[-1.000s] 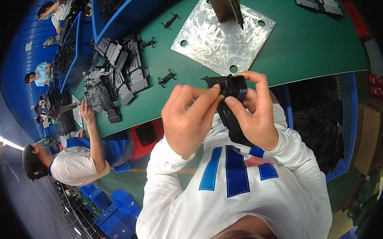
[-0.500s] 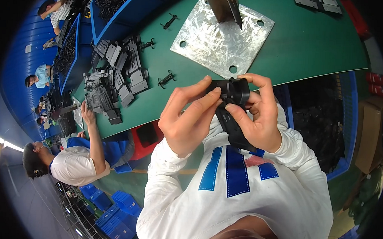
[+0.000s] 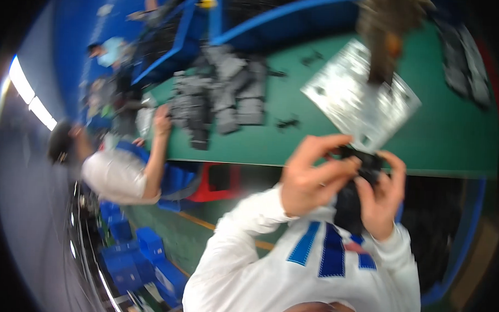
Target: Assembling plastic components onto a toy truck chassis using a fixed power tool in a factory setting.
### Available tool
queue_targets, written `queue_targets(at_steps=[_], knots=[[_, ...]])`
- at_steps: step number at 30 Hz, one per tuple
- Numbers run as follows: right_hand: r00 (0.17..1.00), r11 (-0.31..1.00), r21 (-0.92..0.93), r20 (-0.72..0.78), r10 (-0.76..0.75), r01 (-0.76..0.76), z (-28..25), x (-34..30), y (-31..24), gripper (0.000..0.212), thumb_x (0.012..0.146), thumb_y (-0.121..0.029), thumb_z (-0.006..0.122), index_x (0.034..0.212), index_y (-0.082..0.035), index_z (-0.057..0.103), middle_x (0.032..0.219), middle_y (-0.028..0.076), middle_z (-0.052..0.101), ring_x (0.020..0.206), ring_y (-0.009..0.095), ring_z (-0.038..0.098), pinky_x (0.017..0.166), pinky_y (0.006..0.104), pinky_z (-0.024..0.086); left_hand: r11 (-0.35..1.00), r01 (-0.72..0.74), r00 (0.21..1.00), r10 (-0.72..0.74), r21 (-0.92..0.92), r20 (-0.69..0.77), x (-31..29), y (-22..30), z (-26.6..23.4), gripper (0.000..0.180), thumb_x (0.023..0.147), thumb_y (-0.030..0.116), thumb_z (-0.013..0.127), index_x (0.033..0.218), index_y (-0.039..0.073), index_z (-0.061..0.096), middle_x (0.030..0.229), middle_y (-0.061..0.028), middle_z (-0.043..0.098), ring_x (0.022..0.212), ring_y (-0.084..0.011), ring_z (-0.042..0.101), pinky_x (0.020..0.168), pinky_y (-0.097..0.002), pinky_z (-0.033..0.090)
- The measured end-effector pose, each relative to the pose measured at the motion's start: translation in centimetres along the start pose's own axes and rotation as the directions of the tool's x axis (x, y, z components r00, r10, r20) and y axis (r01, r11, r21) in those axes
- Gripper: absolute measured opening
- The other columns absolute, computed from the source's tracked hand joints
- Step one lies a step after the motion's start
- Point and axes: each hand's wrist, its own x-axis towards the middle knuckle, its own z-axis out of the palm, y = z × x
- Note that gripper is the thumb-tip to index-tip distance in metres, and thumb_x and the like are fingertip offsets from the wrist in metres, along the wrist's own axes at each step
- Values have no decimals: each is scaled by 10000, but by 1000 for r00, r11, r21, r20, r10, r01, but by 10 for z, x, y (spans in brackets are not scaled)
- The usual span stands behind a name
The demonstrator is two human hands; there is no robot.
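A black plastic part (image 3: 369,167) is held between my two hands in front of my chest, close to the table's front edge. My left hand (image 3: 314,177) pinches its left side with thumb and fingers. My right hand (image 3: 384,198) grips the right side, thumb towards me. A longer dark section (image 3: 347,208) hangs below, between the hands; motion blur hides its detail. Just beyond my fingers lies a shiny square metal plate (image 3: 339,93) with a brown upright post (image 3: 384,56) on it.
Small black clips (image 3: 287,124) lie on the green table (image 3: 261,148). Left of them is a heap of dark plastic parts (image 3: 224,92). Blue bins (image 3: 287,11) stand behind. More dark parts (image 3: 461,61) lie far right. A co-worker (image 3: 117,170) sits left, one hand at the table.
The view has swung, so the table, plate and co-worker appear shifted, and the picture is blurred. Both my hands still hold the black part at the table's edge.
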Motion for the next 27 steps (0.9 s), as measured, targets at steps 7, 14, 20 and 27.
queue_targets(at_steps=[7, 14, 20, 27], knots=[[997, 982, 175, 30, 64, -68, 0, 2, -9, 525, 928, 66, 558, 1384, -30, 317, 1143, 165, 612, 992, 153, 620, 840, 235, 486, 976, 116, 993, -120, -183, -8, -4, 0, -7, 244, 691, 46, 824, 928, 76, 779, 1247, -139, 670, 864, -239, 608, 757, -328, 512], [992, 973, 199, 72, 102, -114, -3, 9, -11, 529, 919, 39, 586, 1373, -33, 324, 1117, 157, 620, 966, 140, 619, 825, 229, 485, 910, 225, 974, -215, -349, 68, 0, -5, -14, 223, 731, 107, 837, 934, 62, 756, 1108, -110, 722, 937, -232, 612, 876, -338, 429], [990, 974, 214, 131, 50, -77, -3, 12, -16, 506, 927, -5, 565, 1368, -25, 317, 1076, 148, 632, 919, 117, 612, 787, 205, 470, 916, 191, 982, -177, -353, 70, -2, -5, -11, 213, 728, 101, 842, 910, 50, 742, 955, -89, 723, 924, -216, 643, 824, -338, 415], [995, 985, 146, -1, 96, -95, -2, 11, -6, 360, 1006, -178, 589, 1273, -20, 407, 1002, 104, 603, 889, 109, 600, 752, 213, 464, 953, 117, 991, -129, -280, -25, -8, -4, -1, 233, 708, 101, 862, 911, 65, 752, 974, -76, 723, 821, -215, 578, 743, -311, 440]])
